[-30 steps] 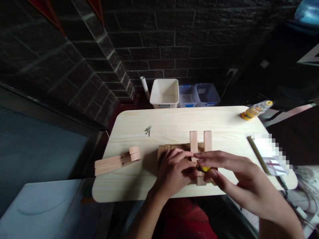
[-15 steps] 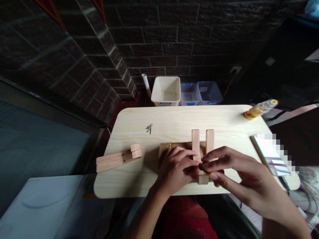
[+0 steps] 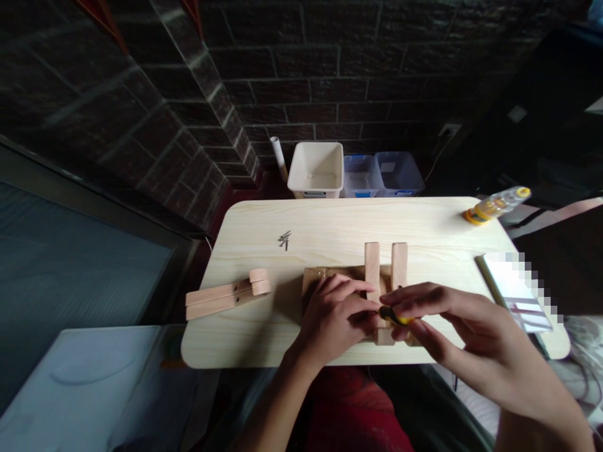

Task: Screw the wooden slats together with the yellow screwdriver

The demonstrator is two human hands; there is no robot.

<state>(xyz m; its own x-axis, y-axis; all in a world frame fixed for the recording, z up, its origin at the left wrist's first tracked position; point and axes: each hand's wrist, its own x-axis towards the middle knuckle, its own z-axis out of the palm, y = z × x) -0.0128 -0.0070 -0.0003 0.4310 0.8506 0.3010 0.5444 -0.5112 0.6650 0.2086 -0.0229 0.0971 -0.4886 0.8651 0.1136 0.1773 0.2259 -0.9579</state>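
Note:
My right hand (image 3: 461,333) pinches a short black-and-yellow screwdriver (image 3: 394,316) between thumb and fingers, its tip pointing left toward my left fingertips. Two pale wooden strips lie side by side across a brown cardboard block (image 3: 309,281): the left strip (image 3: 372,263) and the right strip (image 3: 399,262). My left hand (image 3: 332,317) rests over the block, its fingers pressed against the left strip close to the screwdriver's tip. Whether a screw sits at that tip is hidden by the fingers. A small wooden piece (image 3: 385,337) shows below the fingers.
Several dark screws (image 3: 284,240) lie loose at the table's back left. Joined wooden strips (image 3: 217,300) with rounded ends rest at left. A clear bottle with yellow ends (image 3: 499,206) stands back right, near a pixelated flat object (image 3: 527,314). Bins (image 3: 316,191) stand beyond the table (image 3: 424,220).
The screwdriver has tilted and shows more of its yellow handle; my right fingers have shifted slightly right around it. My left hand stays in place. The whole view has shifted slightly.

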